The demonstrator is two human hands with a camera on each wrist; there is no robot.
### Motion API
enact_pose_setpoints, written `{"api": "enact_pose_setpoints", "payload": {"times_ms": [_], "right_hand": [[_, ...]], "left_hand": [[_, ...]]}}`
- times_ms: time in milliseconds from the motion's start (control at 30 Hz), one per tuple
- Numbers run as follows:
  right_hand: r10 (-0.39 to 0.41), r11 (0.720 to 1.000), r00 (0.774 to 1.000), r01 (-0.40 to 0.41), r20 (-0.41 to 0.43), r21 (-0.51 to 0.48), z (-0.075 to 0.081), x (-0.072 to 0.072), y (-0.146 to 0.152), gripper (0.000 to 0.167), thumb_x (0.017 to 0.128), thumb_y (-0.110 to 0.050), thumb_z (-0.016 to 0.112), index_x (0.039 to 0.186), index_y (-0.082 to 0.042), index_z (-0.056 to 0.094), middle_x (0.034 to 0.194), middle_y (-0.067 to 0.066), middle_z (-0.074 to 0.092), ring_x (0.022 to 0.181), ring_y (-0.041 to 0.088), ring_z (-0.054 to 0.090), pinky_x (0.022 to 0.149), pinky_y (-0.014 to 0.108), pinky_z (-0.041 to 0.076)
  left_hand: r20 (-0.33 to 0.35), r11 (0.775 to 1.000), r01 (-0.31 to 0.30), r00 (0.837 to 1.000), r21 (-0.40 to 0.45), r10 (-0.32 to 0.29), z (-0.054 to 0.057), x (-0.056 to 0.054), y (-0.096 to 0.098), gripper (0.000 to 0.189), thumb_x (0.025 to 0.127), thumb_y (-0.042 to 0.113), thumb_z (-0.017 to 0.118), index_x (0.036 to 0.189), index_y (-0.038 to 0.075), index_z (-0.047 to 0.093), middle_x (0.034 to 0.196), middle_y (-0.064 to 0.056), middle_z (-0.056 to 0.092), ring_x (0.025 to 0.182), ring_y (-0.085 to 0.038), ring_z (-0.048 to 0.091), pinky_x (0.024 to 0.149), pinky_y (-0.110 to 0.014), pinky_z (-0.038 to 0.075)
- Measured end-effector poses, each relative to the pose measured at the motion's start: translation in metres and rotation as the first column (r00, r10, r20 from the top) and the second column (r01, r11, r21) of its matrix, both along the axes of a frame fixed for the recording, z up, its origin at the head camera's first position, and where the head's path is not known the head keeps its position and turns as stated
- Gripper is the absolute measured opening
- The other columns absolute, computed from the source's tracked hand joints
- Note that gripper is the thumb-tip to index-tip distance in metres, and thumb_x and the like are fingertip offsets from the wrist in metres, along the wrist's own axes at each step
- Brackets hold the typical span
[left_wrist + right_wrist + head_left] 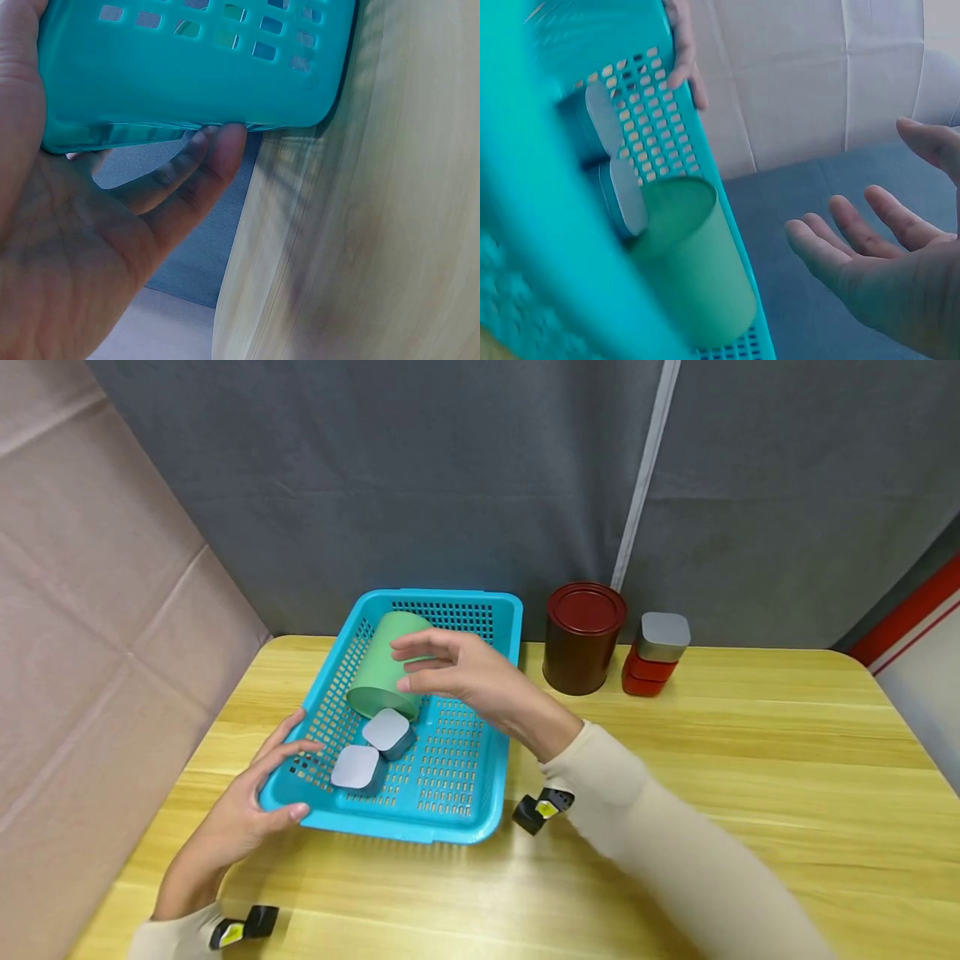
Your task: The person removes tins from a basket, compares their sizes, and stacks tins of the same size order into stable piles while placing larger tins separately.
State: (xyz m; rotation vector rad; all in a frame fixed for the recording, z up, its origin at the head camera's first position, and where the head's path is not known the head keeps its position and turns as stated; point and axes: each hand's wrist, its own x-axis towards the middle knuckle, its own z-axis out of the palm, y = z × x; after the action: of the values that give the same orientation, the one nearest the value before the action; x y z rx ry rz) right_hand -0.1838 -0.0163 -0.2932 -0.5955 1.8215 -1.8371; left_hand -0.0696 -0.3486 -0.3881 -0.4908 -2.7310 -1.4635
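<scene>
A blue plastic basket (pixel 465 835) with a perforated base and sides stands on the table. My left hand (pixel 243 797) grips its near-left corner, thumb on the front rim and fingers along the left side; in the left wrist view its fingertips (pixel 229 142) touch the basket's edge. Inside, a green cylindrical container (pixel 386 660) lies on its side toward the back left. In front of it are two small square tins with grey lids, one tin (pixel 387 731) close to the container's end and another tin (pixel 357 768) nearer me. My right hand (pixel 457 664) hovers over the container, fingers loosely bent, holding nothing.
A dark red round canister (pixel 583 639) with a lid stands right of the basket. Beside it is a stack of small tins (pixel 652 672), red below and grey on top. A grey curtain (pixel 375 485) hangs behind the table, and a pale cloth wall (pixel 97 610) borders the left.
</scene>
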Motion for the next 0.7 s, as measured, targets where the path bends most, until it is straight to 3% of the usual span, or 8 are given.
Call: {"api": "enact_pose_setpoints", "payload": {"times_ms": [367,533,700], "right_hand": [[0.045,0.999,0.996,-0.043,0.082,-0.031,-0.012,-0.005,-0.042,0.048,0.094,-0.010,0.075,0.140,-0.011,0.064,0.140,0.004,0.066,0.121,0.016,0.068,0.109,0.033,0.051],[0.042,0.999,0.997,-0.043,0.062,0.009,-0.017,-0.011,-0.057,0.047,0.094,-0.011,0.076,0.139,-0.012,0.066,0.143,0.005,0.066,0.127,0.019,0.065,0.111,0.034,0.049],[0.068,0.994,0.998,-0.068,0.008,0.089,-0.025,-0.015,-0.070,0.048,0.092,-0.012,0.078,0.139,-0.011,0.067,0.145,0.008,0.066,0.126,0.015,0.064,0.105,0.027,0.049]], "left_hand": [[-0.015,1.000,0.008,1.000,0.006,-0.008,-0.001,-0.002,-0.001,0.065,0.081,0.003,0.076,0.142,0.006,0.056,0.177,0.002,0.013,0.155,0.001,0.018,0.105,-0.006,0.030],[-0.007,1.000,0.009,1.000,0.014,-0.009,-0.001,-0.001,-0.001,0.065,0.081,0.003,0.076,0.142,0.004,0.056,0.177,0.002,0.013,0.155,0.001,0.017,0.105,-0.006,0.029],[-0.002,1.000,0.007,1.000,0.012,-0.007,-0.001,-0.001,0.000,0.064,0.082,0.003,0.076,0.142,0.004,0.055,0.177,0.002,0.013,0.154,0.002,0.018,0.105,-0.006,0.030]]}}
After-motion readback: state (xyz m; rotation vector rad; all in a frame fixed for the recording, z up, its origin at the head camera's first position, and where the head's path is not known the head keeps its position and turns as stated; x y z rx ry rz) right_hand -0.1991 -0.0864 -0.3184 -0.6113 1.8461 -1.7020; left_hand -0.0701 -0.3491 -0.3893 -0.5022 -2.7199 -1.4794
